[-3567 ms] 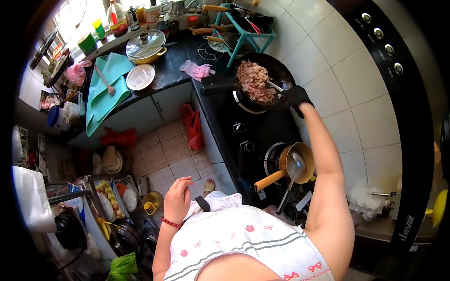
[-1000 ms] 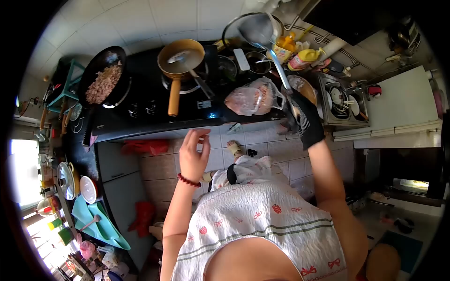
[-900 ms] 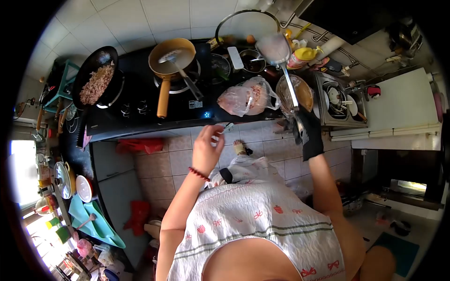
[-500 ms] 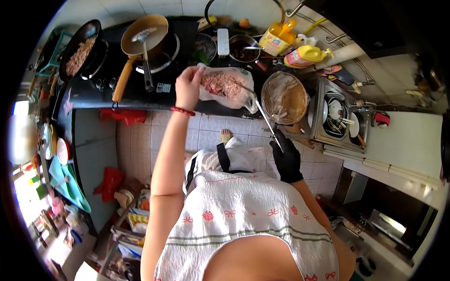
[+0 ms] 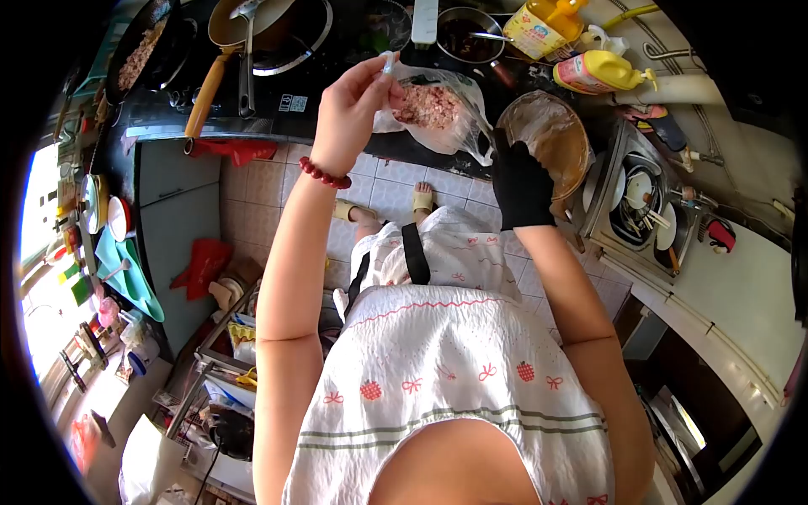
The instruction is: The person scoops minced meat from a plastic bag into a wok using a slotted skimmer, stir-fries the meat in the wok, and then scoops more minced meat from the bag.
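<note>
A clear plastic bag (image 5: 465, 139) with minced meat (image 5: 427, 108) in it lies at the front edge of the black counter. At its upper left, the fingers of my bare left hand (image 5: 358, 97) pinch the bag's edge and lift it. My right hand (image 5: 523, 181), in a black glove, is closed at the bag's right end. From it a long thin metal utensil (image 5: 486, 128) points toward the bag, mostly hidden by foreshortening and the glove. Whether its tip touches the meat, I cannot tell.
A bag-lined bin (image 5: 572, 160) stands right of the bag, beside a sink with dishes (image 5: 644, 198). Behind are a bowl of dark liquid (image 5: 468, 38) and yellow bottles (image 5: 599, 72). Left are a wooden-handled pan (image 5: 204, 93) and a frying pan with mince (image 5: 143, 55).
My right hand has moved up and forward to the bag's right end, with the utensil now nearly hidden. My left hand has raised the bag's edge. The view has shifted.
</note>
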Demonstrator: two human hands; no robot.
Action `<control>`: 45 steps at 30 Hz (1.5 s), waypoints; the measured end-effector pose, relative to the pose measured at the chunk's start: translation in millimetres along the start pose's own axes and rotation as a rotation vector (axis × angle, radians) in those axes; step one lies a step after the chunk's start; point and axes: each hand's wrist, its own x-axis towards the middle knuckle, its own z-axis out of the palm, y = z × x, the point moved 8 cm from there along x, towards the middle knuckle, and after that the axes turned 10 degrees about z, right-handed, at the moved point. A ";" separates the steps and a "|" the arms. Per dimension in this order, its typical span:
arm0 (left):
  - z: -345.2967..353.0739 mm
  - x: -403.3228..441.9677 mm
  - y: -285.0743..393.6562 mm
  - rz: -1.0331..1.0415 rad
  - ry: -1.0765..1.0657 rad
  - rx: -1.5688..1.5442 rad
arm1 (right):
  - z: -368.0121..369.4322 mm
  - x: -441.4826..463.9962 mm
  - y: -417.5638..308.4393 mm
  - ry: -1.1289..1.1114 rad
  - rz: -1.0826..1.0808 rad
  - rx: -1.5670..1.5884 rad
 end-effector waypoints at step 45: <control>-33.7 -23.7 -45.3 -0.026 0.006 -0.005 | 5.3 38.5 -65.0 -0.200 -0.225 -0.015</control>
